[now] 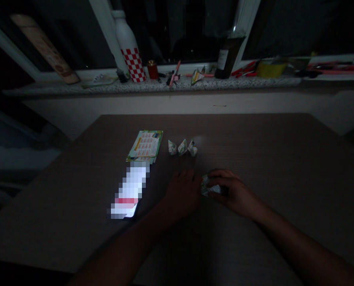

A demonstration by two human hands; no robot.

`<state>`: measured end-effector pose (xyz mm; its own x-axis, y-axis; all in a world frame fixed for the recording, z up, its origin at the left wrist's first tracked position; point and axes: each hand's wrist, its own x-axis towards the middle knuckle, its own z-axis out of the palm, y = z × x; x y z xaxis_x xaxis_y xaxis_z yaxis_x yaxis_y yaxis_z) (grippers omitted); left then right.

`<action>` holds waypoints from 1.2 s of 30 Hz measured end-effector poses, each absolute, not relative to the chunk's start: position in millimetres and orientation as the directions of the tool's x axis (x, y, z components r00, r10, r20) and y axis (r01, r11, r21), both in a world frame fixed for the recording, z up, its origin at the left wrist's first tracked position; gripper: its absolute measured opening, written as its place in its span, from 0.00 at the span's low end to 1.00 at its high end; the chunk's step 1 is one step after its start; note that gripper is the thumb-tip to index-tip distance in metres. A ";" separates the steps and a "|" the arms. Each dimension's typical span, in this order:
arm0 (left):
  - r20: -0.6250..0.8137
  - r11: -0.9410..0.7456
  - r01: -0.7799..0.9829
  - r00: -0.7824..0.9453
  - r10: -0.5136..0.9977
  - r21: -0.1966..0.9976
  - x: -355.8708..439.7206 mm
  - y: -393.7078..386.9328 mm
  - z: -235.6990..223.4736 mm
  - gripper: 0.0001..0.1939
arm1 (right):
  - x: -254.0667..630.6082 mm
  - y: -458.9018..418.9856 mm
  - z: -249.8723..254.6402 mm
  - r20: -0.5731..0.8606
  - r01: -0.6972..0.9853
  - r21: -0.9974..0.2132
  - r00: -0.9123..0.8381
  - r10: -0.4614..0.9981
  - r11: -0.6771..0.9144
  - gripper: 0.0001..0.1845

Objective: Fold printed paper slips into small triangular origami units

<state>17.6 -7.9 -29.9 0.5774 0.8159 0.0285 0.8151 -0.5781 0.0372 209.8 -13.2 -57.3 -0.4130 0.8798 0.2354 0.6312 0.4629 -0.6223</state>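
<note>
A small piece of folded printed paper (206,186), green and white, lies on the table between my hands. My right hand (233,191) grips its right side, thumb below and fingers curved over the top. At the paper's left edge, my left hand (182,193) is closed with its fingers together; the thumb side is in shadow. Beyond my hands stand three small folded paper shapes in a row: a left one (172,148), a middle one (182,147) and a right one (192,148).
A stack of printed leaflets (146,145) lies left of the folded shapes. Nearer me is a phone (130,190) with a lit, blurred screen. The windowsill (153,88) holds a white bottle with red checks (132,55), a dark bottle (225,59) and pens (174,74).
</note>
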 end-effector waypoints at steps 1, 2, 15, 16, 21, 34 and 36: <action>0.033 -0.581 0.813 0.580 0.814 0.034 17.5 -7.9 -30.1 0.09 | 209.7 -13.3 -56.9 0.232 0.632 -0.623 -0.413 0.880 0.461 0.11; 0.037 -0.584 0.811 0.583 0.811 0.029 17.5 -7.9 -30.2 0.09 | 209.7 -13.4 -56.6 0.230 0.632 -0.624 -0.413 0.881 0.460 0.11; -0.015 -0.566 0.824 0.567 0.824 0.039 19.3 -8.3 -25.7 0.10 | 207.8 -12.5 -60.3 0.249 0.623 -0.639 -0.387 0.888 0.450 0.10; -0.022 -0.563 0.825 0.564 0.825 0.039 19.5 -8.2 -25.4 0.10 | 207.4 -12.8 -60.1 0.249 0.630 -0.634 -0.384 0.889 0.449 0.10; -0.034 -0.559 0.828 0.561 0.827 0.044 19.7 -8.2 -23.9 0.10 | 208.2 -12.7 -59.8 0.250 0.638 -0.623 -0.386 0.888 0.452 0.11; -0.015 -0.567 0.822 0.568 0.823 0.057 19.3 -8.7 -23.7 0.10 | 210.3 -14.9 -52.5 0.216 0.680 -0.539 -0.458 0.862 0.496 0.18; -0.009 -0.568 0.821 0.570 0.822 0.060 19.2 -8.6 -24.5 0.10 | 210.4 -16.4 -49.5 0.202 0.698 -0.497 -0.485 0.851 0.515 0.20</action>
<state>19.2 -8.6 -24.5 0.5697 0.8218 -0.0086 0.8207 -0.5682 0.0601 210.4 -16.4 -49.5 -0.4846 0.8511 0.2019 0.6984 0.5155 -0.4966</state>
